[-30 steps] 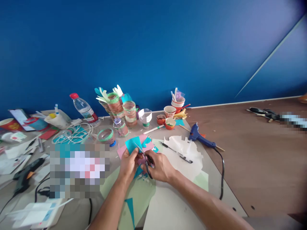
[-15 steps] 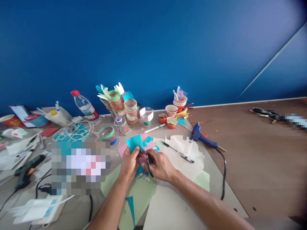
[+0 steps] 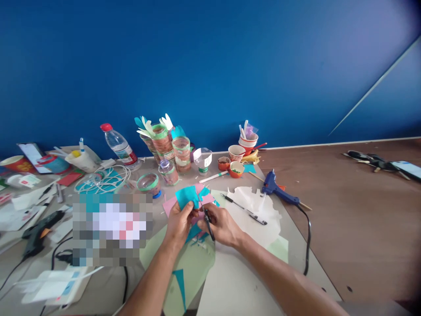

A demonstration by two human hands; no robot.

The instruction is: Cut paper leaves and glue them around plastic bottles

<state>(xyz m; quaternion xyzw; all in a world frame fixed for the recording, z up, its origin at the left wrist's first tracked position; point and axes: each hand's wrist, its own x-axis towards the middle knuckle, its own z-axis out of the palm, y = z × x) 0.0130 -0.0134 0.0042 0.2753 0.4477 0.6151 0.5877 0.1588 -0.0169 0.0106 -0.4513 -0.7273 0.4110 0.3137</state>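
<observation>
Blue paper (image 3: 187, 196) is pinched in my left hand (image 3: 180, 221), the thumb lying on top of it. My right hand (image 3: 223, 226) grips a pair of scissors (image 3: 208, 219) by its dark handles, and the blades point up at the right edge of the blue paper. Behind and below lies pink paper (image 3: 169, 205), with more blue scraps on it. Under my hands, small cut bits rest on a pale green sheet (image 3: 156, 250). A narrow blue paper strip (image 3: 179, 285) lies nearer to me.
A blue glue gun (image 3: 279, 188) with a cable lies at right, beside a pen (image 3: 243, 206) on torn white paper (image 3: 269, 219). Decorated jars (image 3: 182, 153), a tilted-looking bottle (image 3: 120, 147) and paper cups (image 3: 236, 152) stand along the blue wall. Another glue gun (image 3: 41, 232) lies left.
The scissors have shifted slightly right and turned steeper, their blades now at the paper's right edge instead of across its face. The whole view has moved a little.
</observation>
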